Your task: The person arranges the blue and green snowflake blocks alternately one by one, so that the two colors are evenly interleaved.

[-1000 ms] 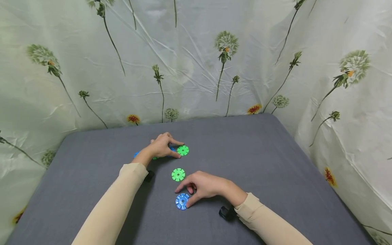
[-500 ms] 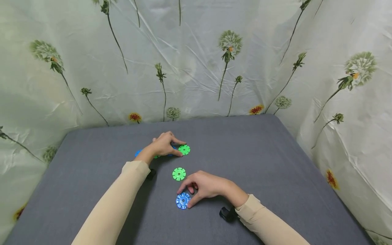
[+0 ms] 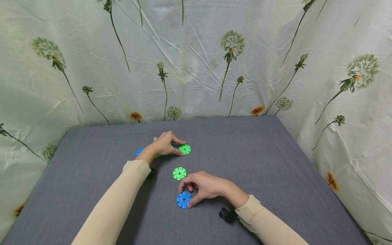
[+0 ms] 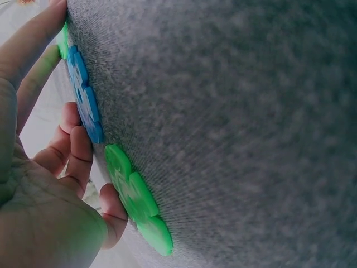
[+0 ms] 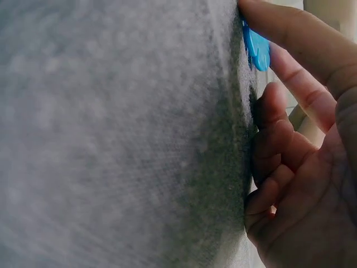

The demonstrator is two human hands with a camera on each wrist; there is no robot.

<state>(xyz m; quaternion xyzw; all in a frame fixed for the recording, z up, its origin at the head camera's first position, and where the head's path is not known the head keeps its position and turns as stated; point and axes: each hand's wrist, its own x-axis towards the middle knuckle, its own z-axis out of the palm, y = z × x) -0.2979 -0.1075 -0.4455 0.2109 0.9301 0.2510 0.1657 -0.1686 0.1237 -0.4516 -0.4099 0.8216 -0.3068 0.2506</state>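
Observation:
My left hand (image 3: 163, 144) reaches to the far part of the table and pinches a green notched plastic disc (image 3: 185, 149) between thumb and index finger. Partly hidden under that hand, a row of discs runs left: a blue disc (image 4: 83, 95), a green disc (image 4: 136, 198) and another blue disc (image 3: 139, 151). Nearer the front, my right hand (image 3: 206, 185) pinches the edges of a blue notched disc (image 3: 183, 200), thumb at its right and index finger at its far side. The right hand's other fingers are curled beneath the palm.
A loose green disc (image 3: 179, 173) lies between the two hands, just beyond the right index finger. Grey cloth covers the table (image 3: 245, 146). Behind and to the right hangs a pale curtain (image 3: 196, 68) with a dandelion print. A black wrist camera (image 3: 227, 214) sits below the right wrist.
My right index finger has closed in to the far edge of the blue disc, which has shifted very slightly. The left hand stays at its green disc. The head view has moved a little.

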